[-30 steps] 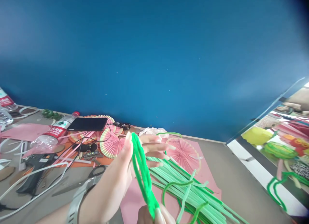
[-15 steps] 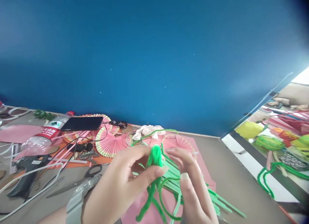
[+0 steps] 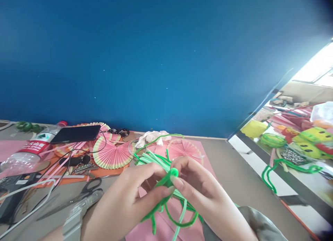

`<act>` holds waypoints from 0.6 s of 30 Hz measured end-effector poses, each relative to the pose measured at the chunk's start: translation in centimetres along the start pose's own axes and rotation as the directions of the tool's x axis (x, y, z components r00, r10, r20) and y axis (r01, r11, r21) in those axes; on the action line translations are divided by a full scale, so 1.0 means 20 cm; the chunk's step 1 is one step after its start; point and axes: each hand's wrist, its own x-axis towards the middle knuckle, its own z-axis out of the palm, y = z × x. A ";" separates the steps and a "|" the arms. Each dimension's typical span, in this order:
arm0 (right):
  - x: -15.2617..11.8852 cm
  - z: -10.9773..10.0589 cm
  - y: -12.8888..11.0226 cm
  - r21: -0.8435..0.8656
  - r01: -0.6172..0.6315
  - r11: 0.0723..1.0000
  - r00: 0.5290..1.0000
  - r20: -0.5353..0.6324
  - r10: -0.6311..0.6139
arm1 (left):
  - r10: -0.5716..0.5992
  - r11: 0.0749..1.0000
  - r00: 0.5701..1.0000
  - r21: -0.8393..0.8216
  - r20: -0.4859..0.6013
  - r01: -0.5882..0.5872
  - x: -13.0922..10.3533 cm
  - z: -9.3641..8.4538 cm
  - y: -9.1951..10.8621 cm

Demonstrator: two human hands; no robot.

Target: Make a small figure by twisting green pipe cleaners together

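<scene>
A bundle of fuzzy green stems (image 3: 173, 172), folded to a rounded top, is pinched between both hands at the lower middle. My left hand (image 3: 135, 192) grips it with thumb and fingers; the free ends hang below. On the other side, my right hand (image 3: 200, 192) closes thumb and fingertips on the folded top. Behind and under the hands lie many light green stems (image 3: 153, 158) on pink paper (image 3: 166, 227). A longer green stem loops down beneath the fingers.
Folded pink fans (image 3: 114, 154), a black phone (image 3: 75, 134), a plastic bottle (image 3: 31, 149), scissors (image 3: 90, 187), a glue gun (image 3: 15, 192) and cables lie leftward. White tissue (image 3: 153, 138) sits before the blue wall (image 3: 156, 60). Plush toys (image 3: 307, 140) are at the right.
My right hand has come in from the right and closed on the bundle's top. The bundle now leans over instead of standing upright. The view has shifted to the right.
</scene>
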 end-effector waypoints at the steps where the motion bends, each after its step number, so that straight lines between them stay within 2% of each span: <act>1: 0.00 0.00 0.00 -0.025 0.031 0.999 0.999 -0.026 -0.031 | 0.002 1.000 1.000 0.018 -0.004 -0.002 0.00 0.00 0.00; 4: 0.00 -0.02 0.02 -0.210 0.141 0.968 0.985 -0.071 -0.159 | 0.016 0.996 0.999 0.094 -0.040 -0.012 0.00 0.00 -0.01; 7: 0.00 -0.05 0.03 -0.327 0.188 0.926 0.977 -0.038 -0.212 | 0.034 0.994 0.997 0.105 -0.064 -0.028 0.00 -0.01 -0.01; 14: 0.00 -0.12 -0.01 -0.184 0.216 0.959 0.972 -0.056 -0.230 | -0.014 0.998 0.999 -0.066 -0.051 0.011 0.01 -0.02 -0.02; 18: -0.02 -0.16 -0.03 -0.189 0.236 0.953 0.954 -0.140 -0.264 | -0.037 0.997 0.997 -0.070 -0.062 0.033 0.02 -0.01 -0.04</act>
